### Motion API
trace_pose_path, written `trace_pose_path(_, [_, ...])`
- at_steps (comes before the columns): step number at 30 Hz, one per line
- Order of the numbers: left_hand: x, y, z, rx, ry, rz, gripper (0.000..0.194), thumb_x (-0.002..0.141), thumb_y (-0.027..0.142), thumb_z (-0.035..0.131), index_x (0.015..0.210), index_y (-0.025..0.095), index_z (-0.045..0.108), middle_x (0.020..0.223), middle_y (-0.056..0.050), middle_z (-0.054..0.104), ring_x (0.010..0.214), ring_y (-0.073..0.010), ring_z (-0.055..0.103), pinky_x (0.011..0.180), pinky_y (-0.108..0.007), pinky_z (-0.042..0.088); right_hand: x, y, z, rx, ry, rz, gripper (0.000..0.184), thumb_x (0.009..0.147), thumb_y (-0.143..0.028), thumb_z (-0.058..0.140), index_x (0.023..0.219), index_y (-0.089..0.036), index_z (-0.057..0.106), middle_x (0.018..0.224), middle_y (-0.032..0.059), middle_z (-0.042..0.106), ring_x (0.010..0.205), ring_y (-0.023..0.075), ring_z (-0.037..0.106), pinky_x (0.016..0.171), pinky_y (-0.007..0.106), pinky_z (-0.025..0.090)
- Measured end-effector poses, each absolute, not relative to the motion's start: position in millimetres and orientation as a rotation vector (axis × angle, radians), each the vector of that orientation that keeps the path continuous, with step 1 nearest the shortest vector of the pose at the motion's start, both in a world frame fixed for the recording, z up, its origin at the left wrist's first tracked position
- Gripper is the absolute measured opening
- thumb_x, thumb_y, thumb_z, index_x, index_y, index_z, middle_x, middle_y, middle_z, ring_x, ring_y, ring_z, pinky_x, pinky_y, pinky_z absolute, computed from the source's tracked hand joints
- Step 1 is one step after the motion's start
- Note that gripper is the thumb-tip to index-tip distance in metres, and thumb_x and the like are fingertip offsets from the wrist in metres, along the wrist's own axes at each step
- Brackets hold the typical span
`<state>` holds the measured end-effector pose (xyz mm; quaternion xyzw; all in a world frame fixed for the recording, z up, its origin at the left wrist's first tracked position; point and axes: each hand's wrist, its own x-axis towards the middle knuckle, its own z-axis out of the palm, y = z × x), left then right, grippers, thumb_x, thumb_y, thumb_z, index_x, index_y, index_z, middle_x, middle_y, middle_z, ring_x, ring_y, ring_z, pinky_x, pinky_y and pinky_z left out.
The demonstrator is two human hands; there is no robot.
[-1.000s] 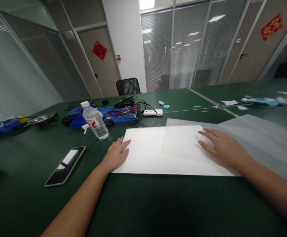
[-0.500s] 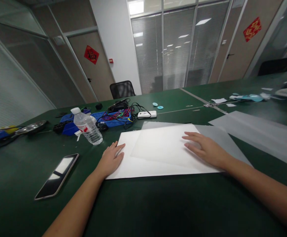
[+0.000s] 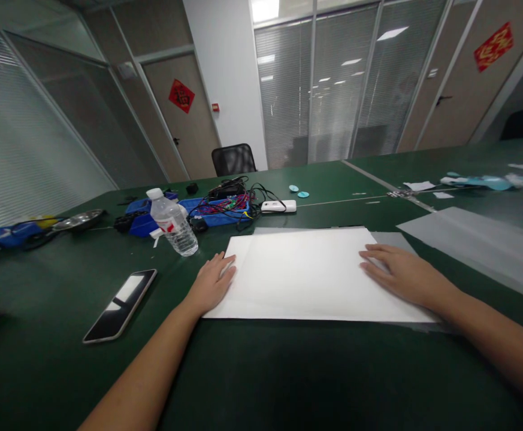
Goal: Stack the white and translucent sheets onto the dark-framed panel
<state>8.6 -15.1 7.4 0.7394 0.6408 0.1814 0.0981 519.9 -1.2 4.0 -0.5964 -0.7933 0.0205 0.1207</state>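
Translucent sheet (image 3: pixel 328 272) now sits further left over the white panel (image 3: pixel 238 243) on the green table (image 3: pixel 288 377) than a second ago; looks smooth, greyish where it sticks out past the panel's far and right edges. Left hand (image 3: pixel 213 283) open at the panel's left edge, right hand (image 3: pixel 407 275) open, fingers extended over the sheet's right part.

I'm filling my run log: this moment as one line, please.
left hand: at left edge of paper | right hand: at its right edge | phone: left of left hand | bottle: capped, beyond phone
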Motion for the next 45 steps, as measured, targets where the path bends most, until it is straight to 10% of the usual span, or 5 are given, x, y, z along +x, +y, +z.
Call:
trace_pose_path(13, [-4,-5,-5,2.203,1.872,0.576,0.067,0.094,0.028,0.048,0.159,0.014,0.053,0.171,-0.018,0.044,0.162,-0.0334,0.036,0.133,-0.058,0.025,554,10,13,-2.065,-1.91,0.013,0.068,0.101,-0.065,0.044,0.142,-0.018,0.071,0.132,0.0208,0.072,0.111,0.0447,0.071,0.09,0.063,0.058])
trace_pose_path(20, [-8,0,-12,2.198,1.862,0.644,0.072,0.09,0.024,0.046,0.161,0.013,0.049,0.168,-0.015,0.05,0.16,-0.0314,0.04,0.133,-0.056,0.026,579,29,-9,-1.905,-2.028,0.088,0.064,0.096,-0.066,0.048,0.133,-0.021,0.077,0.151,0.0139,0.063,0.132,0.0373,0.062,0.113,0.058,0.05])
trace_pose_path(31, [-4,0,-10,2.215,1.888,0.555,0.068,0.096,0.041,0.047,0.157,0.014,0.055,0.172,-0.018,0.043,0.162,-0.0352,0.035,0.133,-0.058,0.025,559,27,-1,-1.961,-1.919,0.005,0.066,0.099,-0.07,0.044,0.124,-0.019,0.079,0.139,0.0161,0.069,0.124,0.0374,0.065,0.107,0.058,0.053])
trace_pose_path(45, [0,-1,-6,2.159,1.893,0.64,0.066,0.093,0.04,0.051,0.153,0.012,0.058,0.166,-0.018,0.052,0.159,-0.034,0.042,0.133,-0.054,0.027,507,-27,38,-1.0,-2.608,0.118,0.068,0.094,-0.065,0.068,0.154,-0.033,0.061,0.159,0.007,0.057,0.144,0.0341,0.055,0.121,0.059,0.046])
